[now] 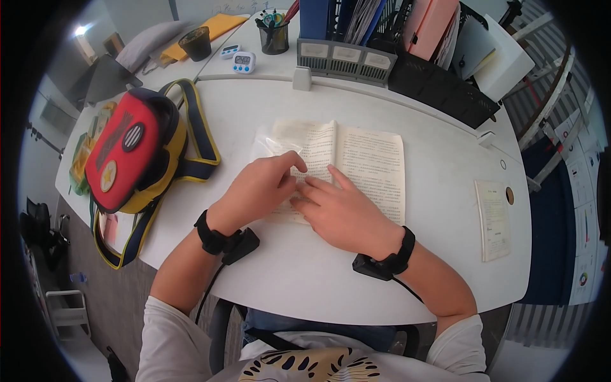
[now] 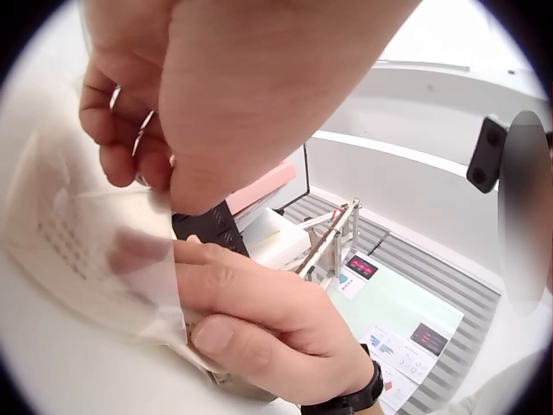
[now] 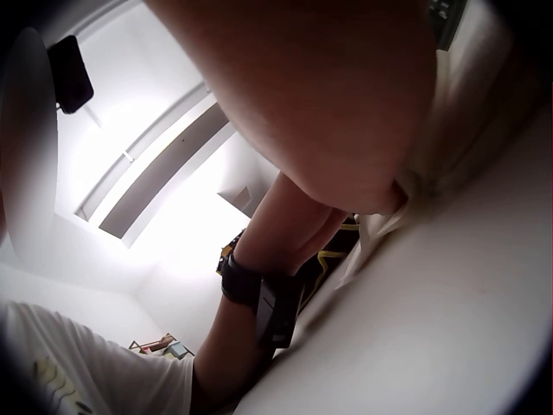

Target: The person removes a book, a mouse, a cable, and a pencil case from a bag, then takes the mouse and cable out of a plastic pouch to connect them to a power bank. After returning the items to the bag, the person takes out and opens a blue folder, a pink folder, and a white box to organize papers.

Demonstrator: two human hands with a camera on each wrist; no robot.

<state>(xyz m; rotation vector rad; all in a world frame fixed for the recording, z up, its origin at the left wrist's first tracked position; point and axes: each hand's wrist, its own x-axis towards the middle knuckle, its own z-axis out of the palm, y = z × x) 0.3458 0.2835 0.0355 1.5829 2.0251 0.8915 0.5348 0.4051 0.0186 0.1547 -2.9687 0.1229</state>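
An open book lies on the white table, with a clear plastic film over its left page. The left hand is over the lower left page, its fingers curled; in the left wrist view the left hand pinches the edge of the film. Fairly flat, the right hand rests on the book's lower middle, fingers spread. Part of the right hand shows through the film in the left wrist view. In the right wrist view, the right hand hides most of the pages.
A red and navy bag lies at the left of the table. A thin booklet is at the right. Behind are file holders, a timer, a pen cup and a dark pot.
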